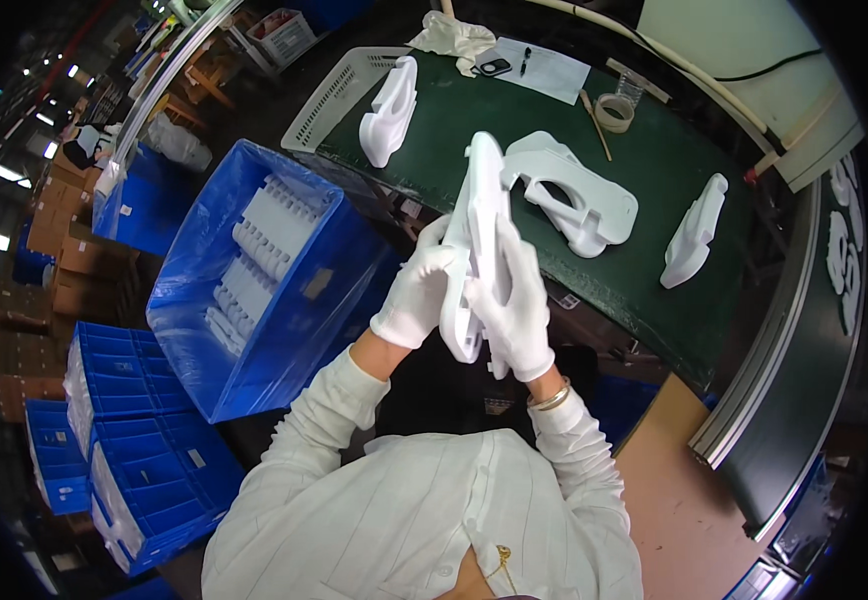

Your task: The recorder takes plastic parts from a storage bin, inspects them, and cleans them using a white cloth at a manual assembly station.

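Flat white moulded plastic part point(479, 240), edge-on between gloved hands

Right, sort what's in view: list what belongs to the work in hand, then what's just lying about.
In hand:
- left hand and right hand, both gloved, gripping a white moulded part
- three like parts on the green table
- blue crate with stacked white parts

Lying about:
- tape roll
- paper sheet
- pen
- white basket
- crumpled cloth

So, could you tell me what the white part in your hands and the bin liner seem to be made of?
The white part looks like moulded plastic: matte, uniform, rigid edges. The bin liner looks like thin blue plastic film: glossy and wrinkled. Both hands wear white, seemingly fabric gloves.
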`<state>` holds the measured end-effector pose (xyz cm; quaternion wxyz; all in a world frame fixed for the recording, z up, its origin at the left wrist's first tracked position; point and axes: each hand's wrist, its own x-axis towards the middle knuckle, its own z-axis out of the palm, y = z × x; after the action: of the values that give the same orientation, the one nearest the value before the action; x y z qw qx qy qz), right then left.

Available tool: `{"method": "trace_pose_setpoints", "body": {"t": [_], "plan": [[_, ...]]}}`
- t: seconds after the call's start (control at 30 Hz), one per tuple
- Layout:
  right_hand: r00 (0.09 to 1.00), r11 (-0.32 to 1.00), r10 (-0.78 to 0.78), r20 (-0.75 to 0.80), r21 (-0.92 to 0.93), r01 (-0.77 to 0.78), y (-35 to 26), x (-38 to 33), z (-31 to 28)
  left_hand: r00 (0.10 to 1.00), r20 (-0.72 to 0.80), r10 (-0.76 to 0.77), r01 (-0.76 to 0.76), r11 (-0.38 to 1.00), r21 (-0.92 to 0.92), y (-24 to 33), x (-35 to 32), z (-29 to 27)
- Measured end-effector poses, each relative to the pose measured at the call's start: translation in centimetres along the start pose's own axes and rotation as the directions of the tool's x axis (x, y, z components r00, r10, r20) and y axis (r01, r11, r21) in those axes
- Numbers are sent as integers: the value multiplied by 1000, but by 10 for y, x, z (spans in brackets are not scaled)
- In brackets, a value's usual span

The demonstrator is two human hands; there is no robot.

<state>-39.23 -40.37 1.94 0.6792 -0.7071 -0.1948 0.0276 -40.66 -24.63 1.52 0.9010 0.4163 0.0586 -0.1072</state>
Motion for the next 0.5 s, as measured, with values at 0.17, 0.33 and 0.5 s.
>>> {"method": "trace_pose_setpoints", "body": {"t": [0.17, 0.33, 0.5], "plan": [[975, 971, 63, -214, 239, -10, -20, 24, -18, 985, -29, 169, -167, 985, 36, 10, 1, 19], [994, 888, 111, -17, 450, -92, -31, 42, -14, 971, 11, 238, -239, 970, 49, 14, 5, 32], [979, 998, -55, -197, -23, 52, -28, 42, 9, 949, 34, 312, -314, 945, 90, 8, 7, 39]]}}
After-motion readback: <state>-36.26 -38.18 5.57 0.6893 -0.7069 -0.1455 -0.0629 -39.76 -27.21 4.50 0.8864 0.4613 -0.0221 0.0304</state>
